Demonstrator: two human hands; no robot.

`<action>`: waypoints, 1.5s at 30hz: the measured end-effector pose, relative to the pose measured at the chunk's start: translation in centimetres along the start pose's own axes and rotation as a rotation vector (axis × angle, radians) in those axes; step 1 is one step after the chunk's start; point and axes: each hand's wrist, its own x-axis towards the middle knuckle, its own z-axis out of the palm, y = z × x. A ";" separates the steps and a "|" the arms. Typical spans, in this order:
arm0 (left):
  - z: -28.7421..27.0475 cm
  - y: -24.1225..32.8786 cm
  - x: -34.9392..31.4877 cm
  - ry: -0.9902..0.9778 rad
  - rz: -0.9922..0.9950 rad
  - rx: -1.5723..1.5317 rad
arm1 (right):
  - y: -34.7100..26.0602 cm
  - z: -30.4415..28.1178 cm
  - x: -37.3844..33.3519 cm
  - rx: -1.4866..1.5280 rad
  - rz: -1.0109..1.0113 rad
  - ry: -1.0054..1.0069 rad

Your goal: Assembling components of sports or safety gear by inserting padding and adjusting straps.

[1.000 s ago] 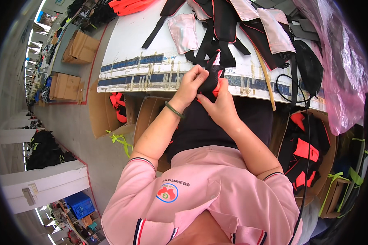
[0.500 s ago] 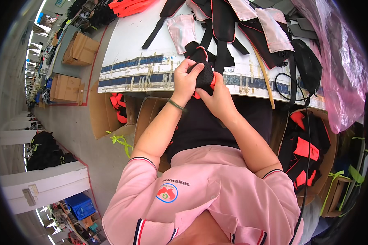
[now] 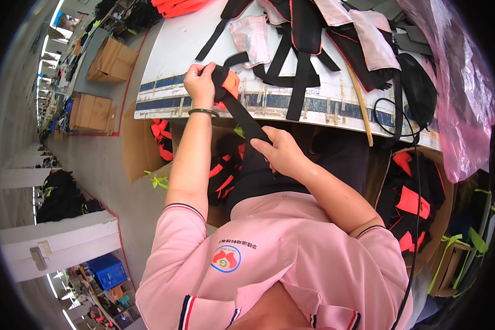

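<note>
My left hand (image 3: 201, 83) is raised over the table's front edge and grips the upper end of a black strap piece with an orange patch (image 3: 232, 93). The strap runs down and to the right as a taut black band. My right hand (image 3: 278, 150) pinches its lower end just below the table edge, above my dark lap. A green bangle sits on my left wrist. Beyond the strap, black straps and pale pink fabric panels (image 3: 251, 38) lie on the white table (image 3: 170, 55).
Open cardboard boxes with black and orange pieces stand under the table at left (image 3: 159, 140) and at right (image 3: 412, 198). A black cable (image 3: 393, 118) loops off the table's right side. A pink plastic bag (image 3: 462, 93) hangs at right. More boxes (image 3: 113, 63) sit on the floor at left.
My hands were together bunching the black and orange piece at the table edge. Now my left hand has moved up and left, my right hand down, and the strap is stretched between them.
</note>
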 end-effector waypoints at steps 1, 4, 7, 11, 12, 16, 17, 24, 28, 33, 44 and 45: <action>-0.8 -0.8 0.7 -0.005 -0.043 0.006 | 0.0 0.2 -0.3 -0.004 0.008 -0.045; -3.1 -2.0 2.8 0.018 -0.044 0.090 | -1.1 0.7 -1.7 0.066 0.018 -0.105; -10.1 -5.1 7.5 0.245 -0.042 0.396 | 1.1 2.0 -4.2 0.028 -0.287 -0.187; -19.2 -8.3 7.9 0.192 -0.016 0.534 | 0.8 3.6 -4.2 0.122 -0.082 -0.318; -19.7 -8.9 6.9 0.165 -0.033 0.545 | 0.5 4.1 -4.1 0.139 -0.070 -0.338; -24.0 -11.4 3.5 0.117 -0.065 0.752 | 1.6 5.1 -2.1 0.156 0.195 -0.463; -25.1 -12.2 2.8 0.070 -0.111 0.743 | 2.9 5.6 -1.6 0.153 0.194 -0.468; -24.2 -12.6 -1.2 -0.248 -0.297 1.262 | 5.2 -0.6 7.5 -0.600 -0.564 0.407; -17.3 -11.3 -0.3 -0.441 0.039 0.812 | 5.5 -4.0 13.3 -1.046 -0.454 0.456; -4.3 -3.3 -3.2 -0.568 0.418 0.465 | 5.6 -4.6 14.8 -0.798 -0.549 0.242; 0.5 9.6 -3.0 -0.515 0.190 -0.102 | -5.6 -10.6 1.5 0.365 -0.747 0.050; 1.1 9.8 -2.6 -0.499 0.086 -0.442 | -5.5 -11.2 1.6 0.285 -0.750 0.176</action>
